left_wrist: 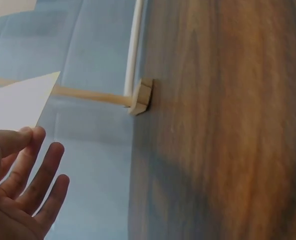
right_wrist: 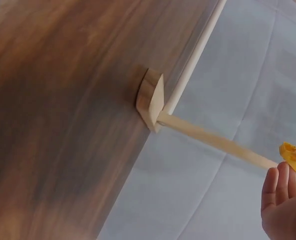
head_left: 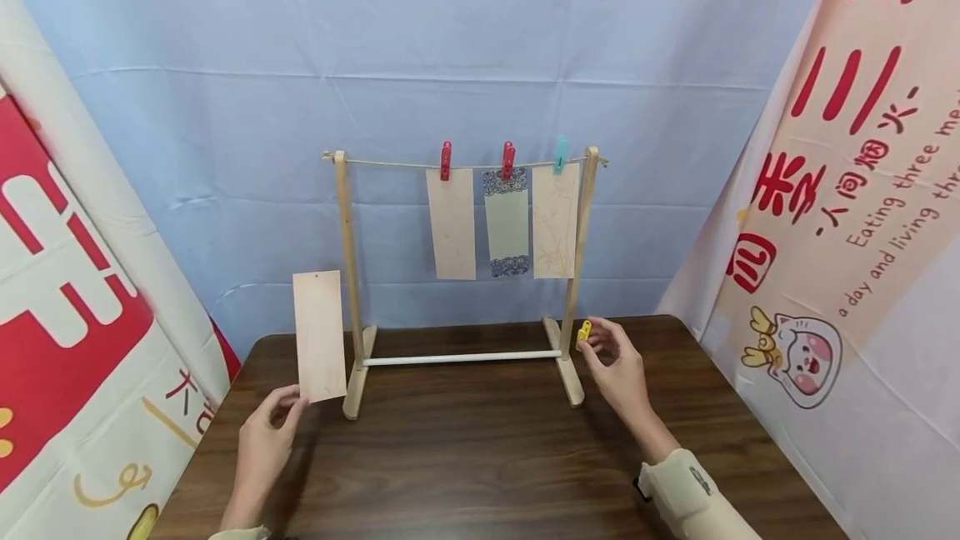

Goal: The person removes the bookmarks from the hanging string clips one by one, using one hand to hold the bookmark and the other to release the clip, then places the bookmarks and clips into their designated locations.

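Observation:
My left hand (head_left: 264,440) pinches a pale cream paper card (head_left: 320,336) by its lower left corner, with the card upright left of the wooden rack. A small hole shows at the card's top. In the left wrist view, the thumb and forefinger grip the card's edge (left_wrist: 25,102) while the other fingers spread. My right hand (head_left: 618,365) holds a yellow clip (head_left: 584,332) between thumb and fingertips, just right of the rack's right post. The yellow clip (right_wrist: 292,157) also shows at the right wrist view's edge, where part of the hand is cut off.
The wooden rack (head_left: 345,257) stands on a dark wood table (head_left: 480,457). From its string (head_left: 390,163) hang two cream cards and a blue-patterned card (head_left: 507,223), held by red clips (head_left: 446,161) and a teal clip (head_left: 561,155). A blue cloth (head_left: 480,40) hangs behind.

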Motion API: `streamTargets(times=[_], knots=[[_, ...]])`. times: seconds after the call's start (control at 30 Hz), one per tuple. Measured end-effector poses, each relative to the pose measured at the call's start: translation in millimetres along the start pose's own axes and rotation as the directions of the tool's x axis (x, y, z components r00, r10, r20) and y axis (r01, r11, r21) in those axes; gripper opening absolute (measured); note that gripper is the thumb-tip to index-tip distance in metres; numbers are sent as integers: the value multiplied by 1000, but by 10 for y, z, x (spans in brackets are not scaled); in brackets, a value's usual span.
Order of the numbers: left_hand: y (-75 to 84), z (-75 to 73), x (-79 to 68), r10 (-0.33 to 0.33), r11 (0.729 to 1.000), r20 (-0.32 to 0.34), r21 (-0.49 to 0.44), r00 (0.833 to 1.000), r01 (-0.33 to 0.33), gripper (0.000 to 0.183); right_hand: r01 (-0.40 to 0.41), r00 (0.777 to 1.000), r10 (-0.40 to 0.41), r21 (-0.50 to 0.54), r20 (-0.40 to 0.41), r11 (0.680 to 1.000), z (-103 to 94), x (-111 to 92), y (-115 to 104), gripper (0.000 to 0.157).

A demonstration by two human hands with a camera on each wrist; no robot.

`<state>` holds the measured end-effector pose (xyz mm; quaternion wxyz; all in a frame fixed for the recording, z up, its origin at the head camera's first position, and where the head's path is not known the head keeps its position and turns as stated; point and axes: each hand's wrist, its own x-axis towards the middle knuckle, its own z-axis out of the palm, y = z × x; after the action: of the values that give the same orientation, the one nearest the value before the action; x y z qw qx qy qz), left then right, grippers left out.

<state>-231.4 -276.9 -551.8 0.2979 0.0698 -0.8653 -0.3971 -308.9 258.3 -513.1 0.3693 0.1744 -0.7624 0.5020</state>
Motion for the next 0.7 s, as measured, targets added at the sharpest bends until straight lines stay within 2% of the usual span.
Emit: streamTargets(times=[0.37, 0.7], knots=[[-124, -124, -78, -20, 997, 62, 74, 998, 15, 16, -96, 995, 100, -112, 30, 989, -195, -114, 124, 48], [-195, -187, -93, -41, 991, 91, 130, 995, 29, 17, -118, 986, 140, -219, 90, 968, -325, -181, 245, 44]])
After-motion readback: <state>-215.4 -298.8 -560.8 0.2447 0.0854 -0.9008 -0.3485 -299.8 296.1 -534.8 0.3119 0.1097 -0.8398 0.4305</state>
